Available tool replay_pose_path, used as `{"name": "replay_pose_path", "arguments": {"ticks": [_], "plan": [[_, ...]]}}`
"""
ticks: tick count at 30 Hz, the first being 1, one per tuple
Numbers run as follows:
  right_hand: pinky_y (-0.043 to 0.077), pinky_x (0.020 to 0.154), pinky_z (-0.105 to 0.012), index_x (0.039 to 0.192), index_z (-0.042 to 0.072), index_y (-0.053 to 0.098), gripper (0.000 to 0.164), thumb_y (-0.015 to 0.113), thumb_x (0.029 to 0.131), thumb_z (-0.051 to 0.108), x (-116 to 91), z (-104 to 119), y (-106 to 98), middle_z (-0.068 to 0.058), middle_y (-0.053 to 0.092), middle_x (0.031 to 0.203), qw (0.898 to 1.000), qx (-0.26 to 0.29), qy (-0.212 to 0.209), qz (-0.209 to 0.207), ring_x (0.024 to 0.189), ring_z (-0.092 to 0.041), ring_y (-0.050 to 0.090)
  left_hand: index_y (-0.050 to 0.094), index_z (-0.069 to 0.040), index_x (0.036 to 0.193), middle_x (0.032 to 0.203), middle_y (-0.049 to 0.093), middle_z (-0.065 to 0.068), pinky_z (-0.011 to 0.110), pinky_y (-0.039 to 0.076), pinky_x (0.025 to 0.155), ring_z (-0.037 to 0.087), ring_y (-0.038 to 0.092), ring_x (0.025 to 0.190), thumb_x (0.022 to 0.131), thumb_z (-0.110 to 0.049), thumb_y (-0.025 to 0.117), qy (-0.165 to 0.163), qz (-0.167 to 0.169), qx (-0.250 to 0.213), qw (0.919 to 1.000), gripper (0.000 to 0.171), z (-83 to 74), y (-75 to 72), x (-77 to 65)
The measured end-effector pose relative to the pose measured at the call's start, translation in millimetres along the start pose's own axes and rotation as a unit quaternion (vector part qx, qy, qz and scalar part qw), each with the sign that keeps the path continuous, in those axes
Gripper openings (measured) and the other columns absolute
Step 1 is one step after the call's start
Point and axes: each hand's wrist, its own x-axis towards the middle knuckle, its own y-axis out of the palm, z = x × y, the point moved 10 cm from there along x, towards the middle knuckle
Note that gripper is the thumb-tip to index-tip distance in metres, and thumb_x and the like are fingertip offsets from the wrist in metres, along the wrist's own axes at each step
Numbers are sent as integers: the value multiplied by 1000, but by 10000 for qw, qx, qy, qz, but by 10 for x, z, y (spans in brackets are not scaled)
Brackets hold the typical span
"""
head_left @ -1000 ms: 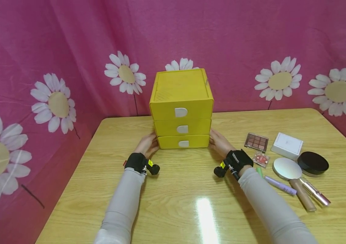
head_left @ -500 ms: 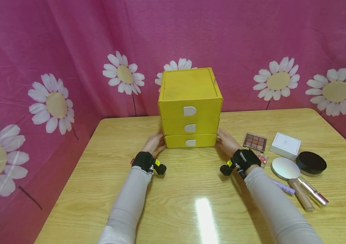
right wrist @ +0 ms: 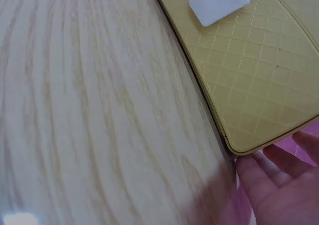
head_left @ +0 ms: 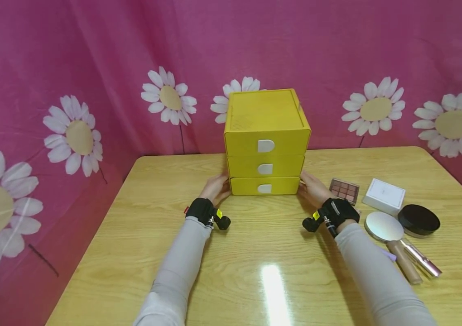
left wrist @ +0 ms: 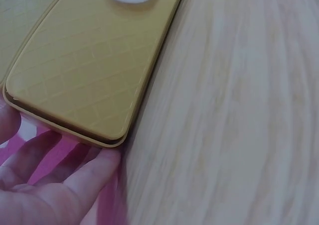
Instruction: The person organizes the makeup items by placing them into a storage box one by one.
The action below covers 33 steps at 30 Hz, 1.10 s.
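Note:
A yellow storage box with three drawers (head_left: 267, 142) stands on the table between my hands, each drawer front bearing a white tab handle. My left hand (head_left: 216, 189) touches the box's lower left side. In the left wrist view its fingers (left wrist: 89, 177) reach to the bottom drawer's edge, extended rather than wrapped round it. On the opposite side my right hand (head_left: 314, 190) presses against the lower right edge. The right wrist view shows those fingertips (right wrist: 247, 168) at the box's bottom corner. All drawers look closed. Parts of both hands are hidden behind the box's side edges.
To the right lie an eyeshadow palette (head_left: 344, 190), a white box (head_left: 384, 196), a round black case (head_left: 418, 220), a round silvery compact (head_left: 383, 226) and slim makeup tubes (head_left: 404, 261). A pink flowered curtain (head_left: 308, 54) hangs behind the wooden table (head_left: 153, 253).
The yellow drawer box has slid to the right with both hands at its sides. My right forearm now covers the small red compact, the green tube and most of the purple tube.

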Motion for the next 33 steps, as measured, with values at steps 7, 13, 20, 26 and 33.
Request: {"name": "replay_pose_path", "arguments": {"ticks": [7, 13, 20, 26, 33], "plan": [[11, 112, -41, 147, 5, 5, 63, 23, 99, 42, -33, 18, -61, -16, 8, 151, 9999, -103, 40, 38, 138, -31, 9, 45, 0, 133, 129, 49, 17, 39, 40, 98, 21, 51, 104, 98, -19, 44, -30, 113, -23, 9999, 40, 6, 63, 43], [11, 112, -41, 147, 5, 3, 59, 19, 101, 38, -52, 22, -107, -17, 5, 151, 9999, -96, 121, -25, 138, -31, 8, 47, 1, 131, 129, 50, 17, 40, 39, 99, 22, 51, 106, 98, -19, 45, -68, 107, -3, 9999, 39, 10, 93, 60], [13, 112, -38, 147, 6, 3, 61, 22, 100, 39, -52, 6, -180, -11, 13, 149, 9999, 68, 121, -49, 138, -29, 8, 45, 0, 133, 134, 46, 17, 41, 35, 102, 28, 44, 121, 97, -21, 46, -135, 158, 50, 9998, 42, 30, 153, 89], [12, 112, -40, 148, 9, 1, 62, 22, 99, 41, -99, 32, -197, -15, 2, 152, 9997, -110, 197, -52, 138, -31, 6, 46, -1, 132, 132, 48, 16, 40, 37, 101, 26, 46, 118, 97, -22, 47, -135, 151, 99, 9997, 41, 51, 176, 111], [12, 112, -39, 148, 12, -1, 61, 23, 99, 41, -116, 36, -215, -11, -1, 153, 9993, -131, 322, -136, 139, -28, 6, 46, -1, 133, 131, 48, 16, 39, 38, 100, 26, 47, 116, 97, -23, 48, -111, 193, 95, 9997, 42, 55, 199, 130]]}}
